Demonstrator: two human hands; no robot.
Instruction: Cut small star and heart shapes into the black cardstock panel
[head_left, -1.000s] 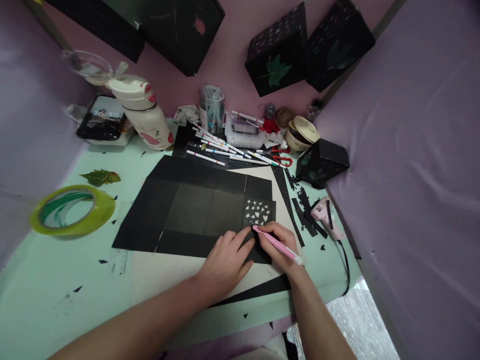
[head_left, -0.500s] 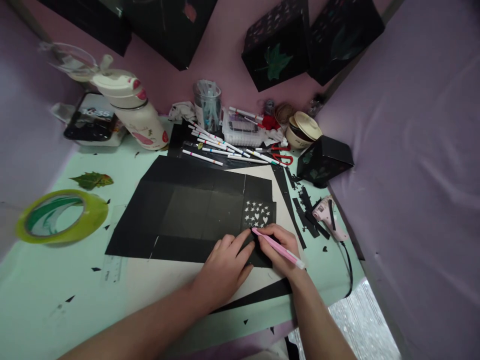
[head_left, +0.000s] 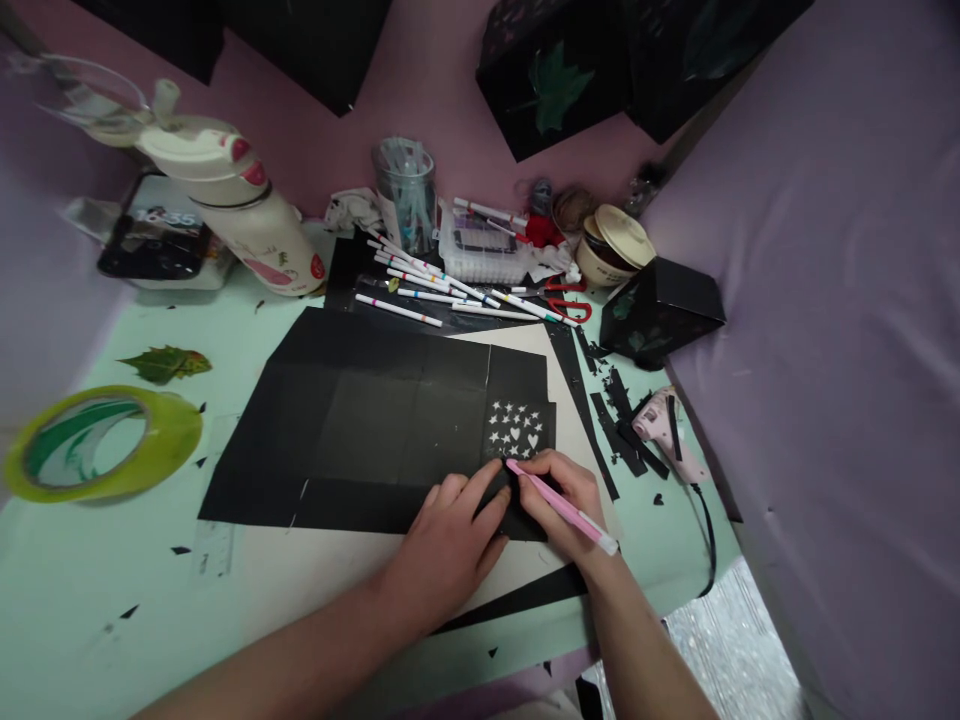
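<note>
A large sheet of black card [head_left: 375,410] with fold lines lies on a white sheet [head_left: 330,560]. Near its right end, small star and heart shapes [head_left: 514,428] show white against the black. My left hand [head_left: 457,535] rests on the card with fingers spread, fingertips just below those shapes. Between thumb and fingers, my right hand [head_left: 566,500] pinches a slim pink pen-like craft knife [head_left: 555,500]. Its tip points at the card beside my left index finger; the blade itself is too small to make out.
Several white markers [head_left: 435,285] and red-handled scissors [head_left: 566,300] lie behind the card. Black scraps [head_left: 622,430] and a pink glue gun [head_left: 667,430] are at right, near a black box [head_left: 660,310]. Yellow-green tape [head_left: 161,435], a leaf [head_left: 169,364] and a bottle [head_left: 232,210] stand left.
The camera view has shifted slightly closer. Both hands stay at nearly the same place on the card, and the pink knife's tip has hardly moved.
</note>
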